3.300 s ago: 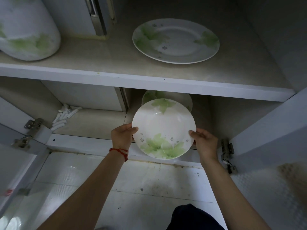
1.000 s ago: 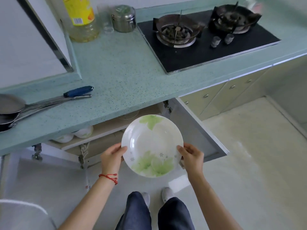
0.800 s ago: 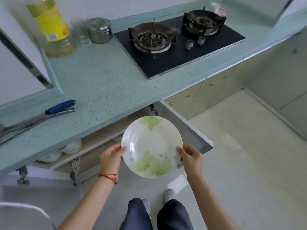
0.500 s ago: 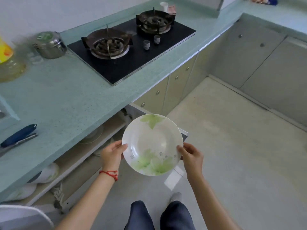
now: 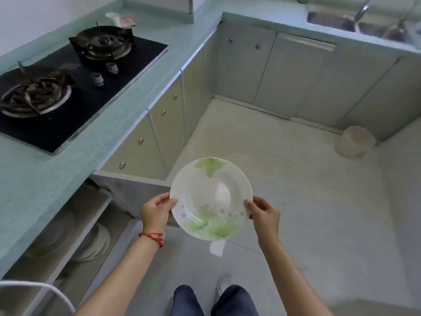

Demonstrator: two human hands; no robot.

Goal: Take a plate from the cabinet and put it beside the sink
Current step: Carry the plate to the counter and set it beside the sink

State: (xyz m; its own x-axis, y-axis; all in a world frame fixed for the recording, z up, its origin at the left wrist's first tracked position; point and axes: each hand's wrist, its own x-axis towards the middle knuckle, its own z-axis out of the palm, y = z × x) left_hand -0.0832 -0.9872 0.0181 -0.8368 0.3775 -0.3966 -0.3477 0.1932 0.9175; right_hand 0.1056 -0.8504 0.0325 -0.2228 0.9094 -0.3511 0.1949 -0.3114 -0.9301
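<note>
- The pale floor (image 5: 307, 213) fills the middle and right of the view, with the person's dark-trousered legs (image 5: 214, 301) at the bottom edge.
- A green speckled countertop (image 5: 45, 174) runs along the left and turns the far corner toward the right.
- A black gas hob (image 5: 75, 87) with two burners sits in the left counter.
- The sink (image 5: 330, 20) is set in the far counter at the upper right, well apart from the plate; its tap is blurred and may be a single spout.
- The open cabinet (image 5: 75, 242) lies below the left counter, its door swung out, with other plates (image 5: 95, 244) stacked on the shelves inside.
- A pale bucket (image 5: 354, 142) stands on the floor by the right-hand doors.
- The plate (image 5: 210, 198), white with green leaf patterns, is held level over the floor, clear of the cabinet.
- The left hand (image 5: 156, 210) grips the plate's left rim, thumb on top; a red string bracelet (image 5: 152, 237) circles that wrist.
- The right hand (image 5: 264, 213) clasps the right rim in the same way.
</note>
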